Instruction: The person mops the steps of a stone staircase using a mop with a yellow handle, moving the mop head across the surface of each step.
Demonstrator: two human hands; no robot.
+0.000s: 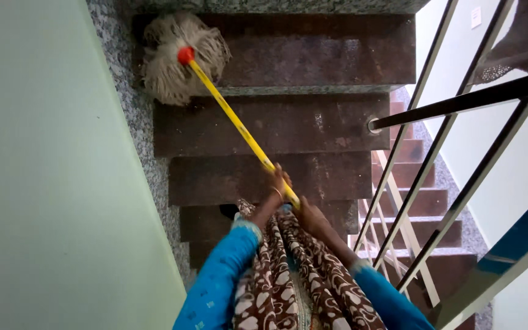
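Yellow is the colour that leads my eye: a long yellow mop handle [239,125] runs on a slant from the middle of the view up toward eleven o'clock. At its far end a red collar [185,55] joins it to a shaggy grey-white string mop head [175,58], which rests on a dark brown stone step [313,52] near the top of the view, close against the speckled grey skirting [123,91] and the pale green wall [44,183] at nine o'clock.

I look down a staircase, each lower step [288,122] closer to me. My left hand [278,181] is wrapped around the handle just below centre, fingers curled tight on it, a thin bangle at the wrist. My right hand [308,215] closes around the handle's near end, just beside the left, toward five o'clock of it. Both arms wear bright blue sleeves [221,281], and a brown patterned scarf [288,275] hangs between them at six o'clock.

At three o'clock a dark metal railing [459,101] with slanted bars crosses the view; more steps descend behind it.
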